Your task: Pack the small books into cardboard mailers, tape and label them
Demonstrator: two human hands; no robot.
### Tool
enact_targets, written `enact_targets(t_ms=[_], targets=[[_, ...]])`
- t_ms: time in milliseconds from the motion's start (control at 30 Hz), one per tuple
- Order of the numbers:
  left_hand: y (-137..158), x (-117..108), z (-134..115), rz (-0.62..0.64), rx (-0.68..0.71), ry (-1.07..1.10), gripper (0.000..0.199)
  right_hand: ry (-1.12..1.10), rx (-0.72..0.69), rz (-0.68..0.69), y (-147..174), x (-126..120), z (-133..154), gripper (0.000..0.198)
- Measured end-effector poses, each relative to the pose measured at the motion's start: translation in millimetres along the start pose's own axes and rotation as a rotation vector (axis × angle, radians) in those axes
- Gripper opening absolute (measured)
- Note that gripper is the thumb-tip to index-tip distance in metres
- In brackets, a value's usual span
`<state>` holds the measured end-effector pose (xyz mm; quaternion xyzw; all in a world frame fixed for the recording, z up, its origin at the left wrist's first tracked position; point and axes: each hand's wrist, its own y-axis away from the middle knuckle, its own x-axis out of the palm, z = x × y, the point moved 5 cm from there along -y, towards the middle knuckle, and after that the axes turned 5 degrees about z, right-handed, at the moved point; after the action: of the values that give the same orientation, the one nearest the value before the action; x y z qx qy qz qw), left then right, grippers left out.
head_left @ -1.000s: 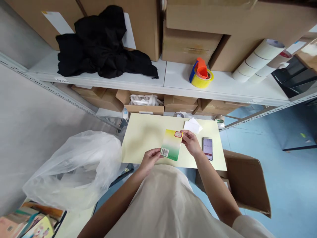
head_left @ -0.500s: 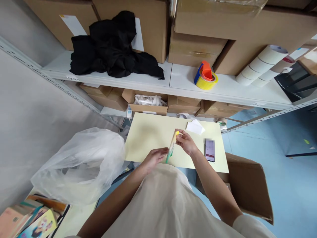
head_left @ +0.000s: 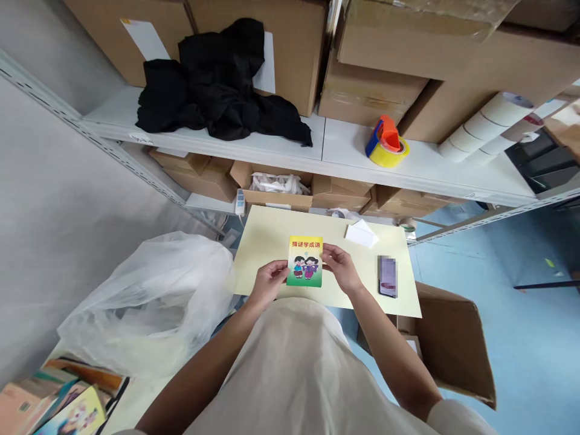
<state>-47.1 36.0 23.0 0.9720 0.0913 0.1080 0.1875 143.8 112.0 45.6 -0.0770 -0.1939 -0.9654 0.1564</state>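
A small booklet (head_left: 305,261) with a yellow and green cover faces up between my hands, showing two cartoon children and red Chinese characters. My left hand (head_left: 268,281) pinches its left edge. At the right edge, my right hand (head_left: 341,267) grips it between thumb and fingers. Both hands hold it above the pale yellow table (head_left: 263,232), near the table's front edge. To the right on the table lies a phone (head_left: 387,277), partly blurred out. Some white cards (head_left: 361,233) rest behind my right hand.
A clear plastic bag (head_left: 154,296) bulges at the left, above a stack of books (head_left: 67,405). An open cardboard box (head_left: 453,338) stands at the right. Behind the table, a metal shelf (head_left: 344,148) bears boxes, black cloth (head_left: 226,84) and a tape dispenser (head_left: 386,145).
The booklet has turned from edge-on to flat, so its front cover now shows. My left hand has gone from touching its lower end with extended fingers to gripping its left side.
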Motion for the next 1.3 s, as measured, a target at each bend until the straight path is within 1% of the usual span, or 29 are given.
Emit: enact_targets(t_ms=[100,233,333,400,467,567,667,767,833,967,1033,1133,1300], targets=[[-3.8,-9.6,0.6,0.009,-0.007,0.020,0.041,0.052,0.007,0.033,8.0,7.4,-11.7,0.047],[-10.4,-19.7,3.8,0.016,-0.016,-0.013,0.039,0.055,0.028,-0.001,9.7,13.2,-26.6,0.049],[-18.0,-29.0,7.6,-0.018,-0.002,-0.052,0.040,0.073,0.055,-0.030,1.7,17.9,-34.5,0.048],[-25.0,-37.5,9.6,-0.047,0.026,-0.088,0.039,0.094,0.078,-0.037,-7.7,23.0,-40.0,0.049],[-34.1,-46.9,11.9,-0.046,0.048,-0.127,0.035,0.114,0.106,-0.053,-20.3,29.8,-46.7,0.049],[-53.7,-64.7,18.0,-0.024,0.039,-0.191,0.035,0.133,0.141,-0.086,-46.6,44.6,-58.9,0.046],[-84.0,-89.9,27.7,-0.062,0.010,-0.271,0.039,0.153,0.189,-0.081,-84.3,65.5,-74.7,0.033],[-125.4,-118.8,39.0,-0.127,-0.009,-0.383,0.039,0.176,0.253,-0.070,-132.1,87.1,-94.5,0.020],[-156.3,-136.4,45.5,-0.151,-0.016,-0.490,0.038,0.199,0.283,-0.094,-166.4,97.9,-108.3,0.015],[-210.6,-164.1,54.3,-0.190,-0.035,-0.734,0.037,0.295,0.307,-0.138,-227.0,110.3,-133.9,0.015],[-229.1,-172.5,57.1,-0.204,-0.038,-0.809,0.037,0.370,0.300,-0.138,-248.8,113.2,-143.2,0.017],[-245.9,-176.2,59.7,-0.189,-0.021,-0.865,0.039,0.500,0.291,-0.131,-268.9,115.4,-150.9,0.021],[-254.2,-175.3,61.0,-0.172,-0.012,-0.888,0.043,0.618,0.276,-0.100,-276.8,118.9,-149.2,0.025]])
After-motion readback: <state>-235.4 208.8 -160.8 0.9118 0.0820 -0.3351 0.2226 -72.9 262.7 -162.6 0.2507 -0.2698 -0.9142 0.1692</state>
